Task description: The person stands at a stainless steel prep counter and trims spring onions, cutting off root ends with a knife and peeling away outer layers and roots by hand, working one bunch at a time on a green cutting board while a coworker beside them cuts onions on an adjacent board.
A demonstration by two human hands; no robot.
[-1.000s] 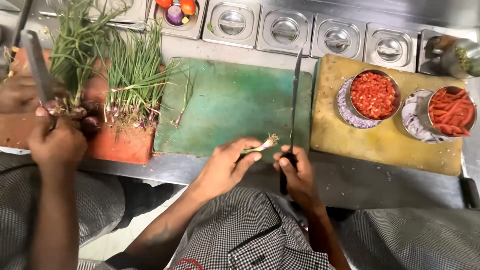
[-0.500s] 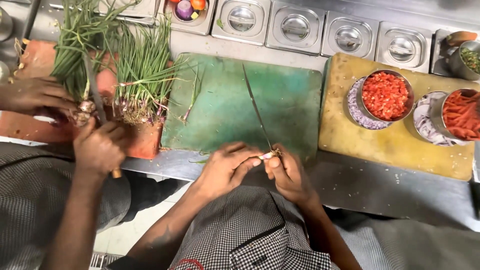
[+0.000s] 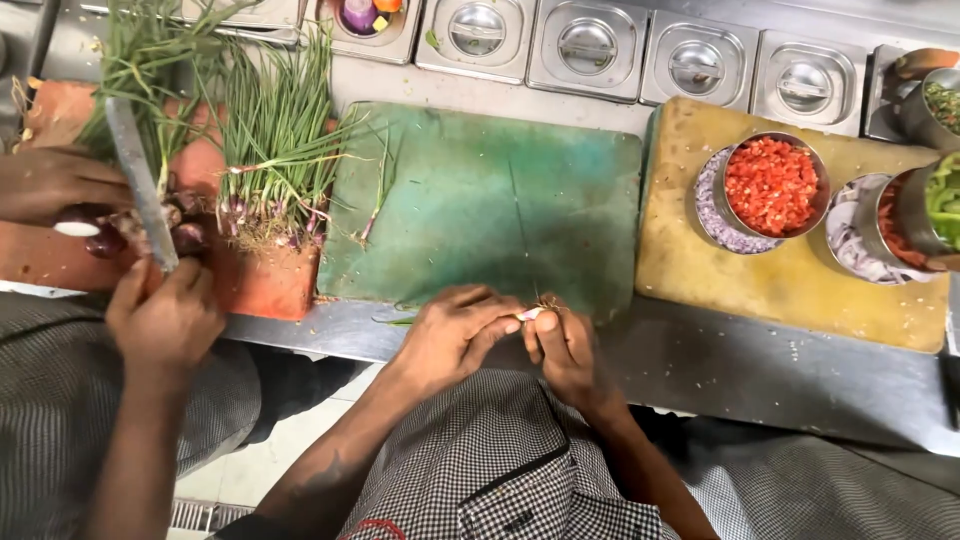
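Meeting at the near edge of the green cutting board (image 3: 480, 200), the person's two hands work close together in the head view. The left hand (image 3: 455, 335) lies palm down, wrist bent inward, its fingers curled and pinching a small spring onion bulb (image 3: 530, 313) at the fingertips. The right hand (image 3: 565, 345) comes in from the other side, its fingers closed on the handle of a thin knife (image 3: 520, 225), whose blade runs away across the board, with the thumb pressed against the bulb's rooty end. The bulb sits just over the board's front rim, between both thumbs. To the left, a co-worker's hand (image 3: 165, 315) grips a large knife (image 3: 140, 185) over bunches of spring onions (image 3: 270, 140) on an orange board (image 3: 265, 285).
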